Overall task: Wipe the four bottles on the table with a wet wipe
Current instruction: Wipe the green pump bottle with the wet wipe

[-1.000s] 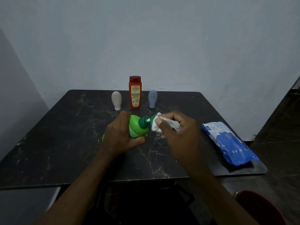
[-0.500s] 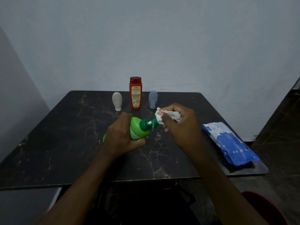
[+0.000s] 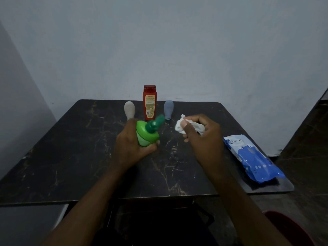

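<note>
Green bottle (image 3: 148,137) is tipping upright in the left hand's (image 3: 129,148) wrapped grip. The right hand (image 3: 202,137), pinching the bunched wipe (image 3: 179,128), is drawing clear rightward, so this bottle's wiping is probably ending.

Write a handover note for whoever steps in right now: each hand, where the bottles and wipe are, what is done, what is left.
Left hand grips the green bottle, tilted, nozzle pointing away.
Right hand holds the crumpled wet wipe, apart from that bottle.
Cream bottle, red bottle and blue-grey bottle stand upright in a row at the back of the table; the wipe pack lies at its right edge.
Done: wipe out, green bottle in hand.
Left: probably the three standing bottles; which are already wiped does not show.
</note>
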`<state>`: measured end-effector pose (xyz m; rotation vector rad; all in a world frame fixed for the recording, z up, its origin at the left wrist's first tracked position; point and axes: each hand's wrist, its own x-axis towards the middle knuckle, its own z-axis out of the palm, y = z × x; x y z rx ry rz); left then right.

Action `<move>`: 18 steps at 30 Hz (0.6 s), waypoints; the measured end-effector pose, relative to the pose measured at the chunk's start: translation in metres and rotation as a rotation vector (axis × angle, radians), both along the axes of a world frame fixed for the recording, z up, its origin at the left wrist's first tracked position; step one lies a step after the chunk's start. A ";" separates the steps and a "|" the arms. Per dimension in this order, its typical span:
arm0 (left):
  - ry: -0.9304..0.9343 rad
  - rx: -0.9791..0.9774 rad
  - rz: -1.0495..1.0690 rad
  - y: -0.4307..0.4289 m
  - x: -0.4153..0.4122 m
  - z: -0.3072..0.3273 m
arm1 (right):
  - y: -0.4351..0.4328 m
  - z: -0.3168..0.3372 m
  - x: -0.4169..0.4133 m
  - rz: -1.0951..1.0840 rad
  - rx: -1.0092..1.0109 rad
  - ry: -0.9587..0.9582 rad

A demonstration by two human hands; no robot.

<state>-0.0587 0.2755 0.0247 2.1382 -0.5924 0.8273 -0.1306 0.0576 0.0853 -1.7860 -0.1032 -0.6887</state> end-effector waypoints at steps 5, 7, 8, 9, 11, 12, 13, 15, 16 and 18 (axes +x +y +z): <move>0.222 -0.609 0.075 -0.003 0.009 0.011 | -0.008 -0.029 0.007 0.032 0.135 0.149; 0.380 -0.945 0.072 -0.003 0.014 0.013 | -0.004 -0.042 0.005 0.063 0.154 0.163; 0.478 -1.101 0.041 -0.003 0.016 0.013 | -0.002 -0.048 0.004 0.070 0.162 0.163; 0.581 -1.237 -0.014 -0.002 0.016 0.014 | 0.000 -0.053 0.004 0.076 0.167 0.157; 0.778 -1.425 -0.119 -0.001 0.015 0.014 | 0.004 -0.061 0.002 0.098 0.169 0.137; 0.852 -1.487 -0.155 -0.001 0.013 0.014 | 0.006 -0.064 0.000 0.111 0.169 0.125; 0.907 -1.542 -0.175 -0.002 0.012 0.014 | 0.008 -0.066 -0.001 0.122 0.171 0.112; 0.990 -1.640 -0.198 -0.005 0.010 0.013 | 0.013 -0.066 -0.005 0.131 0.189 0.088; 1.023 -1.679 -0.211 -0.007 0.009 0.013 | 0.015 -0.065 -0.007 0.128 0.194 0.076; 1.067 -1.736 -0.232 -0.011 0.006 0.013 | 0.018 -0.063 -0.010 0.113 0.178 0.035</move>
